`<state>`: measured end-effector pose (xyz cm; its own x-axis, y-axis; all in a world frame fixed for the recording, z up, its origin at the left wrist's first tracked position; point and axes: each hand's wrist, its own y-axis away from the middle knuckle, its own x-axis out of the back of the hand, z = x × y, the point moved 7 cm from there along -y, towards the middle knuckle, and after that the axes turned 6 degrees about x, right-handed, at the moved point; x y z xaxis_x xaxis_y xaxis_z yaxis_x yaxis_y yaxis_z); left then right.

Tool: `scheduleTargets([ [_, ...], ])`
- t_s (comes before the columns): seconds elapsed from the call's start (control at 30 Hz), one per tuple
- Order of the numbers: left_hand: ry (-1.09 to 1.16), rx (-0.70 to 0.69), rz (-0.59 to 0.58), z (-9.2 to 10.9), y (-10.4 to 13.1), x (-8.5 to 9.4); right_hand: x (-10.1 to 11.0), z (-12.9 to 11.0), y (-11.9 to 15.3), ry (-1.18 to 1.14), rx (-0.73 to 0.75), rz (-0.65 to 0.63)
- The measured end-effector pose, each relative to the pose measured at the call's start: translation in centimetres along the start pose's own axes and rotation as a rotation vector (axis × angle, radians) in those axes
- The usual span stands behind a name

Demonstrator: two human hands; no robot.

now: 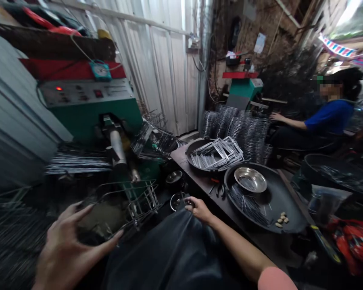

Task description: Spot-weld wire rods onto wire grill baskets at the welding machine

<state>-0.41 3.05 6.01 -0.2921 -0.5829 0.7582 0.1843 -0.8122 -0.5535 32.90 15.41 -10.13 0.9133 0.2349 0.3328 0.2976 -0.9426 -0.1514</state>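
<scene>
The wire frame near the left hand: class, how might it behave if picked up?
The wire frame probably feels light for its size, being thin wire with mostly open gaps. Its shiny, metallic look and angular corners suggest stiffness. Its protruding ends could snag.

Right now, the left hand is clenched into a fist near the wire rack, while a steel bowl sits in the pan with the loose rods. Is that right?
Not quite: the head view shows the left hand spread open, not clenched. It is near the wire rack, and a steel bowl does sit in the pan with the loose rods.
</scene>
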Motion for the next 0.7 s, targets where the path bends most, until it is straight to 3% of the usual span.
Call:
scheduleTargets([
  [0.03,-0.047,-0.093,0.045,1.4,-1.1,-0.1,-0.6,-2.1,-0.7,-0.031,0.040,-0.080],
  [0.1,-0.174,-0.198,-0.016,2.9,-2.9,-2.1,-2.5,-6.0,-2.2,-0.072,0.098,-0.267],
  [0.17,-0.257,-0.211,-0.103,2.6,-3.9,-4.8,-4.9,-8.8,-3.7,-0.076,0.098,-0.432],
  [0.23,-0.280,-0.192,-0.168,1.4,-4.2,-7.2,-7.5,-10.1,-5.5,-0.067,0.071,-0.528],
  [0.37,-0.241,-0.177,-0.267,-0.8,-3.7,-10.8,-12.3,-9.6,-8.9,-0.009,0.063,-0.523],
  [0.47,-0.205,-0.177,-0.299,-1.5,-3.8,-12.1,-14.5,-8.5,-10.0,0.026,0.089,-0.476],
  [0.57,-0.181,-0.181,-0.288,-2.1,-4.2,-12.4,-15.4,-8.1,-9.8,-0.044,0.115,-0.516],
  [0.7,-0.153,-0.191,-0.282,-3.0,-4.4,-12.7,-15.0,-8.2,-9.2,-0.108,0.170,-0.629],
])
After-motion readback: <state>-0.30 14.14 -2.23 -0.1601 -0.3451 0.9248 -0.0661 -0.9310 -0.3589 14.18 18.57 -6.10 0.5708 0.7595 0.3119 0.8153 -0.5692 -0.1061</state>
